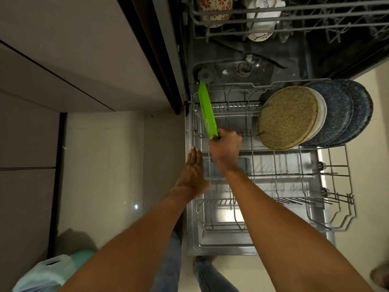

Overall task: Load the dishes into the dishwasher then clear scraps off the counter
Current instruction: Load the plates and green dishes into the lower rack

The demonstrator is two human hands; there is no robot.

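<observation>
The dishwasher's lower rack is pulled out over the open door. A flat green board stands on edge along the rack's left side, and my right hand grips its near end. My left hand lies flat with fingers straight against the rack's left rim, holding nothing. At the rack's far right stand a speckled tan plate, a white plate behind it and two dark blue speckled plates. The upper rack holds a floral mug and a white cup.
Grey cabinet fronts run along the left, with pale floor tiles between them and the dishwasher door. A light plastic bag lies on the floor at the bottom left. My legs in jeans stand by the door's near edge.
</observation>
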